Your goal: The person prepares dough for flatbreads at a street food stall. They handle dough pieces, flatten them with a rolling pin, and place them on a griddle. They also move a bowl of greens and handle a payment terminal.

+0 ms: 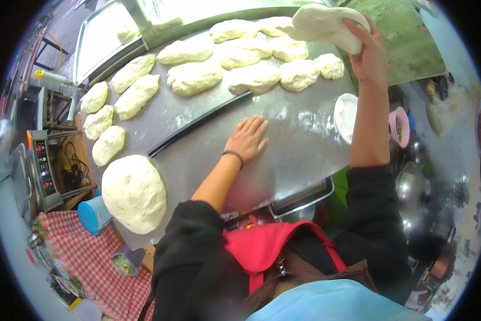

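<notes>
My right hand is raised at the upper right, gripping a floppy, stretched piece of dough. My left hand lies palm down on the metal worktop, fingers slightly spread, holding nothing. Beyond it a long dark rod lies diagonally. Several dough pieces are laid out along the far side and left edge. A large round mound of dough sits at the near left corner. White flour dusts the metal around the middle and right.
A white dish of flour stands at the worktop's right edge. A pink bowl is farther right. To the left are a blue lidded container, a checked red cloth and a control box with lit displays. A tray juts below the near edge.
</notes>
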`<state>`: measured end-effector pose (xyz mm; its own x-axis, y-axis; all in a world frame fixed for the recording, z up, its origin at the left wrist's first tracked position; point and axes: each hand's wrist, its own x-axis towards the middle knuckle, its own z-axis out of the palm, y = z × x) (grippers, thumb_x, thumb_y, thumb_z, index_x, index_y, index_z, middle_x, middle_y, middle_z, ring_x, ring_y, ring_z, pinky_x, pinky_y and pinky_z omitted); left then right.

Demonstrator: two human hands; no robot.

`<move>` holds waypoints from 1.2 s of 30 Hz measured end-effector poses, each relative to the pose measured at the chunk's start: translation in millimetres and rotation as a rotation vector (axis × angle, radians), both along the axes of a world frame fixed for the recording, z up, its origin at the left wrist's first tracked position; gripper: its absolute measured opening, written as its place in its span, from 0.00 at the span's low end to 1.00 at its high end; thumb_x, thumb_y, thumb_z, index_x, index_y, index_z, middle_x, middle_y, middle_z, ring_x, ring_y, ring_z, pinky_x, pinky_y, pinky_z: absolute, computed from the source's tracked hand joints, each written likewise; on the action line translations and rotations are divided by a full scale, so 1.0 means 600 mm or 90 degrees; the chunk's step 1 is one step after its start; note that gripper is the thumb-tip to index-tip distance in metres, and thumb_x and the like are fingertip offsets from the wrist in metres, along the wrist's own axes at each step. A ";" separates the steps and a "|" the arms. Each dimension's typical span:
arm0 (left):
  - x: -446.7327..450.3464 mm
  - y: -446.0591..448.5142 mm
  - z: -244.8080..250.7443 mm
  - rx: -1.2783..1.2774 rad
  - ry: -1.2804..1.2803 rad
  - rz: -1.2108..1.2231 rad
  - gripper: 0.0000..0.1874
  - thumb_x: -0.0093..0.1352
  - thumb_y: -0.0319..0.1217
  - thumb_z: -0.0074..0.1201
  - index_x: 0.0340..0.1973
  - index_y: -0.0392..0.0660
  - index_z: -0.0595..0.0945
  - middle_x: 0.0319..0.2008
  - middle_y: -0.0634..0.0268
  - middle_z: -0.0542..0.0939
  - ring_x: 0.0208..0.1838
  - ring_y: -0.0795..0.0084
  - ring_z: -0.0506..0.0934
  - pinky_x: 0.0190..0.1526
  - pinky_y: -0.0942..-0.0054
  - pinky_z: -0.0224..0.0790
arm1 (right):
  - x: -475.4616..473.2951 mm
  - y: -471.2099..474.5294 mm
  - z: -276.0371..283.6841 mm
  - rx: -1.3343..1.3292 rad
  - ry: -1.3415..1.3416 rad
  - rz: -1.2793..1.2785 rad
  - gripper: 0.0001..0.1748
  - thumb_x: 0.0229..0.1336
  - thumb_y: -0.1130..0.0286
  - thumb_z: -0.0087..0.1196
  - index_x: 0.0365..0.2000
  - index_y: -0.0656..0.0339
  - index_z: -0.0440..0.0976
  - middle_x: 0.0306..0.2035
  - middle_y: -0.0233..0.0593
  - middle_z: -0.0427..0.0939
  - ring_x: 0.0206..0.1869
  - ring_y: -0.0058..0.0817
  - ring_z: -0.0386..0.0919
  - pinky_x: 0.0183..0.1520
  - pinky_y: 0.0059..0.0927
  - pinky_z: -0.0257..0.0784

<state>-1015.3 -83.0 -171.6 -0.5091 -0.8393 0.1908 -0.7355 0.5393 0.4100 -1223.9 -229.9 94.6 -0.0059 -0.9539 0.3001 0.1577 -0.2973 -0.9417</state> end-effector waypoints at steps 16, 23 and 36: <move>0.130 0.149 0.016 0.475 0.525 0.252 0.32 0.61 0.21 0.58 0.61 0.42 0.68 0.54 0.53 0.73 0.54 0.66 0.73 0.54 0.71 0.68 | 0.117 0.346 -0.364 0.059 0.618 0.032 0.31 0.51 0.63 0.59 0.56 0.59 0.66 0.57 0.49 0.68 0.59 0.42 0.68 0.61 0.35 0.61; 0.187 0.163 0.032 0.552 0.929 0.443 0.28 0.61 0.20 0.53 0.59 0.36 0.69 0.47 0.47 0.76 0.43 0.63 0.79 0.42 0.71 0.76 | 0.142 0.359 -0.373 -0.104 0.577 0.116 0.12 0.45 0.70 0.60 0.34 0.56 0.77 0.40 0.37 0.76 0.46 0.39 0.73 0.55 0.37 0.63; 0.130 0.146 0.026 0.297 0.219 0.342 0.24 0.53 0.37 0.65 0.45 0.42 0.81 0.38 0.52 0.82 0.44 0.59 0.80 0.48 0.67 0.70 | 0.132 0.400 -0.401 -0.028 0.684 -0.125 0.29 0.45 0.60 0.65 0.48 0.60 0.72 0.50 0.45 0.74 0.51 0.43 0.73 0.54 0.40 0.67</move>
<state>-937.1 4.3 -156.0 0.0119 -0.9856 -0.1684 -0.6368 -0.1373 0.7587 -1144.7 10.1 -145.8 0.1290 -0.9535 0.2726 -0.7941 -0.2639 -0.5475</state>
